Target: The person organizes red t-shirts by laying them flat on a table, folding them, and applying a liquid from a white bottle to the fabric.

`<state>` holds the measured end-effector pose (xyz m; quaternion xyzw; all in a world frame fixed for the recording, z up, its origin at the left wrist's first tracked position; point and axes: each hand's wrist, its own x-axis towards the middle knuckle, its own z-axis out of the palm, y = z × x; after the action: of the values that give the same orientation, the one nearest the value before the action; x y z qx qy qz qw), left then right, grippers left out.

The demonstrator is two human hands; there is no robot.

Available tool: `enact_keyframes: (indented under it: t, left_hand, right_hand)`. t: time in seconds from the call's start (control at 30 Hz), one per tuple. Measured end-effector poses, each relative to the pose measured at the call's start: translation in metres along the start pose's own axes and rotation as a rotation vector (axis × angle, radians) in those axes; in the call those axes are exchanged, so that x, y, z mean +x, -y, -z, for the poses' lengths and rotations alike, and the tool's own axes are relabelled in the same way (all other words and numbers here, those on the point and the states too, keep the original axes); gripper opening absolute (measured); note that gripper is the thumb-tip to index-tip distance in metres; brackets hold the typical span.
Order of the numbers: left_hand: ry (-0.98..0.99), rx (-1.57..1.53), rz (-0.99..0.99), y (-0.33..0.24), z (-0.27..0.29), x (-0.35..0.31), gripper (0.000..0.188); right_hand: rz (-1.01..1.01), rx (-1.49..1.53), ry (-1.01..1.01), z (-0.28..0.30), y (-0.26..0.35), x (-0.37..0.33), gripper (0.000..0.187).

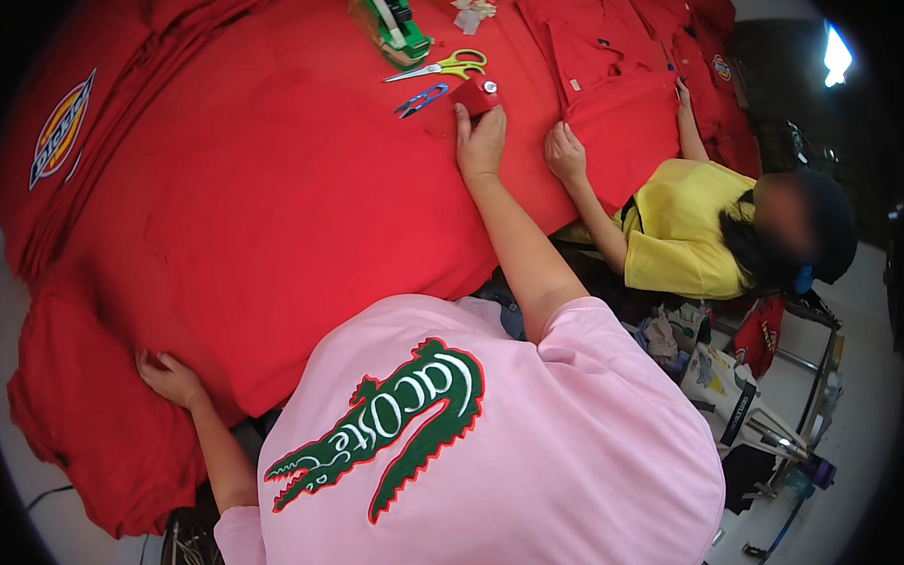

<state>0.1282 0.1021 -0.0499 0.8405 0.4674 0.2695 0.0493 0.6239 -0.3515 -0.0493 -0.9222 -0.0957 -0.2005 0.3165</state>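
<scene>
Red-covered table, largest item first. Broad red cloth, reaching the near edge; our left hand, fingers loosely spread, touches red fabric near the left corner. Red garment, right side, under a co-worker's hands. Green tape dispenser, toward the far edge. Yellow-handled scissors, lying left to right, points left. Blue snips, just left of the small red box, which we grip in our right hand, directly beyond the wrist; both tools crowd it.
</scene>
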Motion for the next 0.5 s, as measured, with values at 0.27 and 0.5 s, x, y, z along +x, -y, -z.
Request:
enact_keyframes:
  t: [0.27,0.5]
  left_hand:
    - [-0.017,0.022,-0.057,0.0021,0.0018,0.0029,0.039]
    - [-0.018,0.034,-0.066,0.0004,0.0023,0.0027,0.038]
  right_hand:
    - [-0.009,0.071,-0.029,-0.0001,0.0064,-0.0030,0.045]
    - [0.006,0.048,-0.018,0.0011,0.0052,-0.0028,0.045]
